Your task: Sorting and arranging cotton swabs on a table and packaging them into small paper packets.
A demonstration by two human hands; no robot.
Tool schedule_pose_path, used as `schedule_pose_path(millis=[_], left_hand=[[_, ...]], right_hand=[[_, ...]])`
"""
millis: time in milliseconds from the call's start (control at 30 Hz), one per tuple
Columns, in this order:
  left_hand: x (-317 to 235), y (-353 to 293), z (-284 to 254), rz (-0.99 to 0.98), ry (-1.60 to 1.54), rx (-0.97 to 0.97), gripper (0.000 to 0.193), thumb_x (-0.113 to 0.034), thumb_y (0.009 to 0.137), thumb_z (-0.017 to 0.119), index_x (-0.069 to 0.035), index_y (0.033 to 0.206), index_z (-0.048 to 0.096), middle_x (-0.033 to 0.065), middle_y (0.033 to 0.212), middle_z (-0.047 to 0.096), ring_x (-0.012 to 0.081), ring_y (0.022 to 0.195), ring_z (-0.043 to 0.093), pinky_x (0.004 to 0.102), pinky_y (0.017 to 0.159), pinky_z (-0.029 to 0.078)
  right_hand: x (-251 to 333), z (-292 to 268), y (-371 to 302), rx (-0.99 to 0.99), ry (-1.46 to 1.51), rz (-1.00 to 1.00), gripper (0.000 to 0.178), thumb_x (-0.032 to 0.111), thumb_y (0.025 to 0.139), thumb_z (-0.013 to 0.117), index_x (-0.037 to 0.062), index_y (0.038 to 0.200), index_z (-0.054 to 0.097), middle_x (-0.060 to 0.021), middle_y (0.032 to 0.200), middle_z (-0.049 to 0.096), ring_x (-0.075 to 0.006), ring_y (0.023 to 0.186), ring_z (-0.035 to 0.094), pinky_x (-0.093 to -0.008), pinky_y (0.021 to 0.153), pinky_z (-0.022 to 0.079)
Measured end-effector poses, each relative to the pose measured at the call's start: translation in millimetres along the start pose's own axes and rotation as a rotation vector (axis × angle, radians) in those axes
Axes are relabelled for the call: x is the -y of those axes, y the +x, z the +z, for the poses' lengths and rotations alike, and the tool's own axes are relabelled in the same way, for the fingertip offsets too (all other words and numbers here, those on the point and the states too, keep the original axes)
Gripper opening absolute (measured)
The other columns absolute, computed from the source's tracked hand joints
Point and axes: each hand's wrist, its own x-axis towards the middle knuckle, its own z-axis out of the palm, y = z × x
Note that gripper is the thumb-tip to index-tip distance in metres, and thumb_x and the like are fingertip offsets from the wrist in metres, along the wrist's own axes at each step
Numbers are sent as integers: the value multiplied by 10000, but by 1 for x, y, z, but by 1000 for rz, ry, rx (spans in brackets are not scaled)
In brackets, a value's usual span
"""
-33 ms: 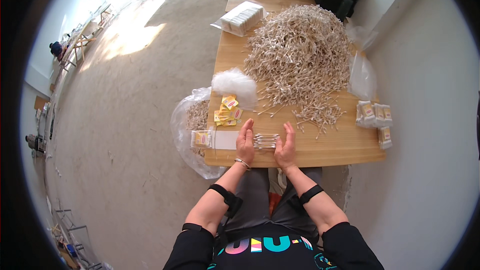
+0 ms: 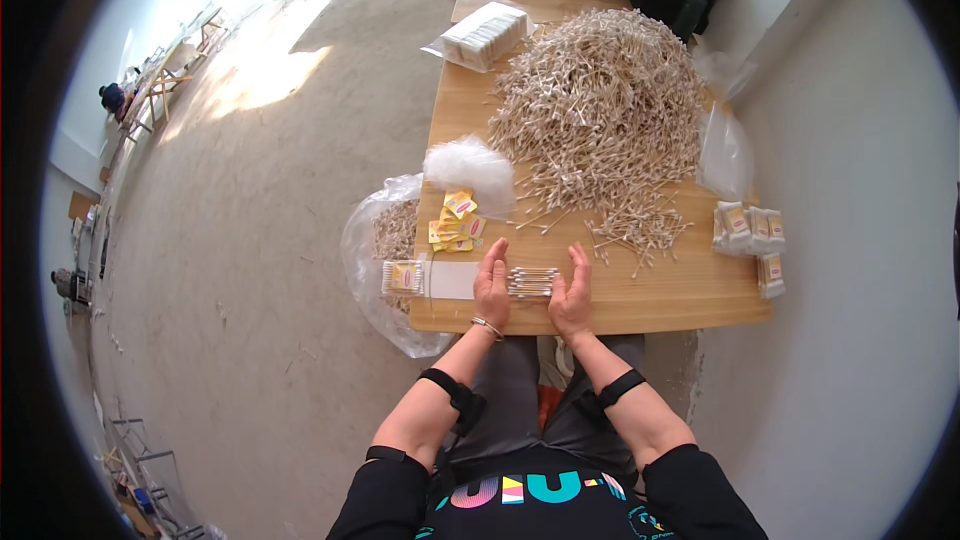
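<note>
just below the middle of the frame, the person's left hand (image 2: pixel 491 283) and right hand (image 2: pixel 571 294) face each other across a small row of cotton swabs (image 2: pixel 533 282). the swabs lie side by side on the wooden table (image 2: pixel 660 302), tips toward the left and right of the frame. both hands are opened out flat, fingers straight and close together, neither one curled round anything; the row sits between the palms, though from here i can't tell how firmly they press on it.

just left of the left hand lies a white strip (image 2: pixel 452 280), and at its far end a swab packet (image 2: pixel 403 278) with a yellow label. above that, yellow cards (image 2: pixel 458 230) are loosely piled, with a heap of clear plastic (image 2: pixel 468 168) behind them. a great mound of loose swabs (image 2: pixel 600 90) takes up the upper right of centre. toward the right of the frame, more packets (image 2: pixel 735 228) sit at the table's edge near the wall. left of the table, a clear sack (image 2: pixel 362 240) holds still more swabs.
</note>
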Motion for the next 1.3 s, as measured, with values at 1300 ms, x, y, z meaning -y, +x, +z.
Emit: schedule_pose_path(millis=[1300], left_hand=[[1,2,-3,0,3,94,519,-317,998,359,61,1352,345,188,1406,364,256,1329,320,350,1116,222]], right_hand=[[20,12,-17,569,-875,-251,902,513,817,528,-81,1402,183,-280,1483,87,-387,1397,50,-481,1132,37]])
